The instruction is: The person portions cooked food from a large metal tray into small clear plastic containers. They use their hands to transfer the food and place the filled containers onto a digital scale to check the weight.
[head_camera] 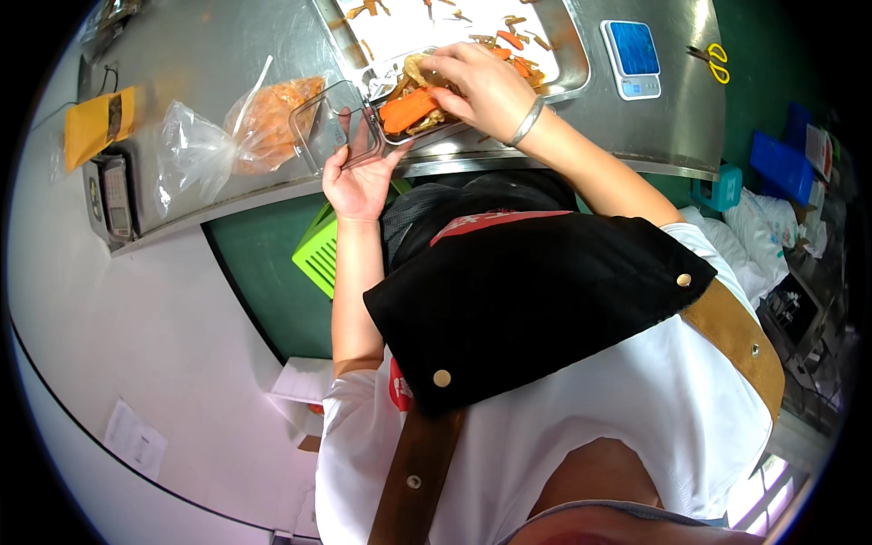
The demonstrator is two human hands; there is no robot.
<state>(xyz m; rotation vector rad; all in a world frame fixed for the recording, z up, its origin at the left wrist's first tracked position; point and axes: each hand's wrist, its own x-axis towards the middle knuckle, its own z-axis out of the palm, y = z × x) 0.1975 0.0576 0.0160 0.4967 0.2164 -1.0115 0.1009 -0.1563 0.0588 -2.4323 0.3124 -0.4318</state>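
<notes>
A clear plastic clamshell box [390, 139] lies tilted at the table's front edge, filled with food pieces and an orange carrot slice [409, 111]. My left hand [360, 178] supports it from below on the left, with fingers showing through its open transparent lid [325, 126]. Over the box, my right hand [480, 88] has its fingertips on a pale, curled food piece [414, 70] and beside the carrot slice. Behind it, a metal tray [578, 51] with a white lining holds scattered carrot and brownish strips [521, 66].
A knotted plastic bag of orange food [272, 122] lies left on the steel table [436, 165]. Farther left are a yellow packet [95, 129] and a keypad device [117, 201]. A digital scale [633, 58] and yellow-handled scissors [715, 63] lie right. A green basket [320, 255] is below.
</notes>
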